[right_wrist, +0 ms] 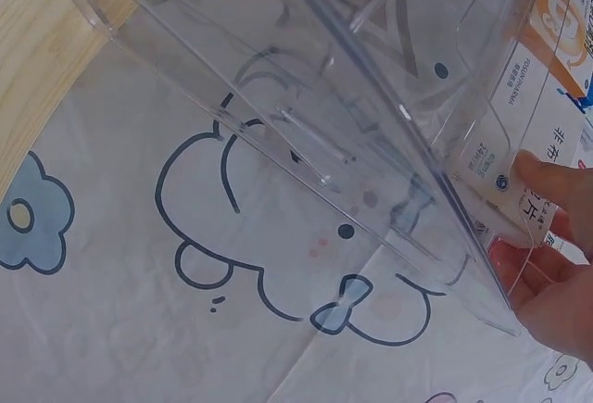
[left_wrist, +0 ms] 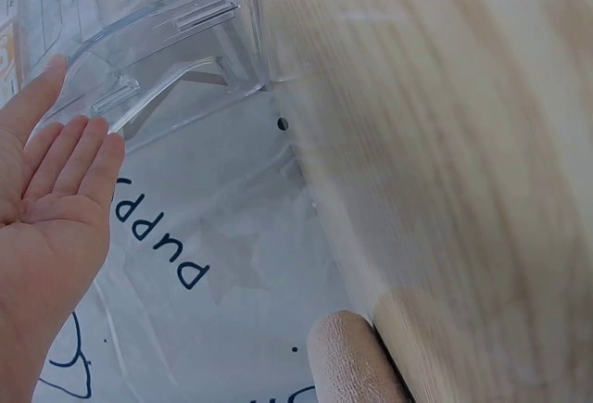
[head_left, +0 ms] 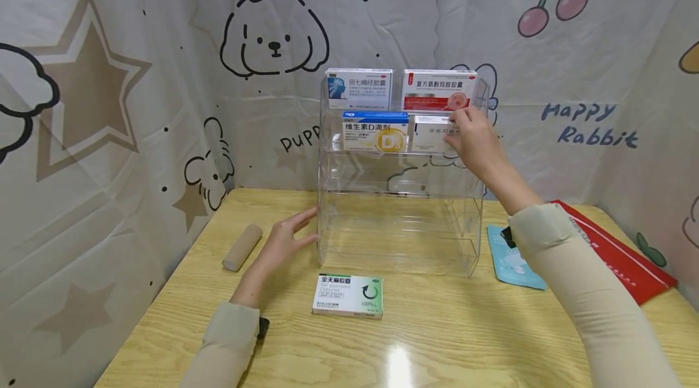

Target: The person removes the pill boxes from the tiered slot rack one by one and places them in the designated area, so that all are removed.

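Observation:
A clear acrylic display rack [head_left: 404, 194] stands on the table, its upper two tiers holding medicine boxes. My right hand [head_left: 479, 140] pinches the right end of a white medicine box [head_left: 429, 135] on the second tier; in the right wrist view the thumb lies on the printed face of the white box [right_wrist: 517, 134]. Left of it sits a yellow-and-white vitamin D box [head_left: 374, 133]. Fingers extended, my left hand [head_left: 285, 238] is at the rack's left side panel; in the left wrist view its palm [left_wrist: 56, 227] shows and nothing is held.
On the top tier are a blue-and-white box [head_left: 360, 90] and a red-and-white box [head_left: 438, 89]. A green-and-white box [head_left: 347, 296] lies before the rack. A cardboard tube [head_left: 243, 248] lies left; a light-blue packet [head_left: 516, 260] and red packet [head_left: 628, 254] lie right.

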The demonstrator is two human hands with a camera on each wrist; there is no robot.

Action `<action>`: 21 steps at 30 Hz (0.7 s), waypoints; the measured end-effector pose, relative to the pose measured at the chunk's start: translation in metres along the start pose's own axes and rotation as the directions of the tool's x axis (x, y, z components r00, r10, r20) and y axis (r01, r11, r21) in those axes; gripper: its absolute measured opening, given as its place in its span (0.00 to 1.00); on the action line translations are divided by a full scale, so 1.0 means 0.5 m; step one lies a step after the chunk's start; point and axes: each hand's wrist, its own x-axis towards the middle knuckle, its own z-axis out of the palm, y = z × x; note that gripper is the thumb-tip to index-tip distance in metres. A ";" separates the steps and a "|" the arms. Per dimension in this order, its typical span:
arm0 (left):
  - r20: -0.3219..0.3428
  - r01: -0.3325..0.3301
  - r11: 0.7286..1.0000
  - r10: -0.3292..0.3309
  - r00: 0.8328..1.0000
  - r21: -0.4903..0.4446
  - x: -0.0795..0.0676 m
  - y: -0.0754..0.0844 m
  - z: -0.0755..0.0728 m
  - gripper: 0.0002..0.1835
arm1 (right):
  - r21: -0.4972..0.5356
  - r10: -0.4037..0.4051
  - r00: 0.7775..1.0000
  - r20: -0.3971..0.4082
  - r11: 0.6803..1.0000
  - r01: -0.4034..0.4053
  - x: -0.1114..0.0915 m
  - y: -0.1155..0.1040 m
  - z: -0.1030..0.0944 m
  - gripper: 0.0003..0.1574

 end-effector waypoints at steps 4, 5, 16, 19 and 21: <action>0.001 -0.003 1.000 0.003 1.000 0.000 0.000 0.000 0.000 0.33 | 0.043 -0.012 1.000 -0.027 0.999 0.013 0.002 0.000 0.000 0.20; 0.001 -0.004 1.000 0.004 1.000 0.000 -0.001 -0.001 0.000 0.33 | 0.051 -0.018 0.999 -0.036 0.998 0.020 0.003 0.000 0.000 0.20; 0.002 -0.001 1.000 0.001 1.000 -0.002 -0.003 -0.001 -0.001 0.33 | 0.126 -0.048 0.989 -0.140 0.990 0.066 0.006 -0.009 -0.010 0.16; 0.004 -0.003 1.000 0.003 1.000 -0.006 -0.003 -0.001 -0.001 0.33 | 0.127 -0.042 0.985 -0.165 0.990 0.063 0.006 -0.010 -0.012 0.16; 0.004 -0.005 1.000 0.005 1.000 -0.008 -0.003 -0.002 -0.001 0.33 | 0.140 -0.043 0.980 -0.195 0.988 0.071 0.006 -0.009 -0.012 0.16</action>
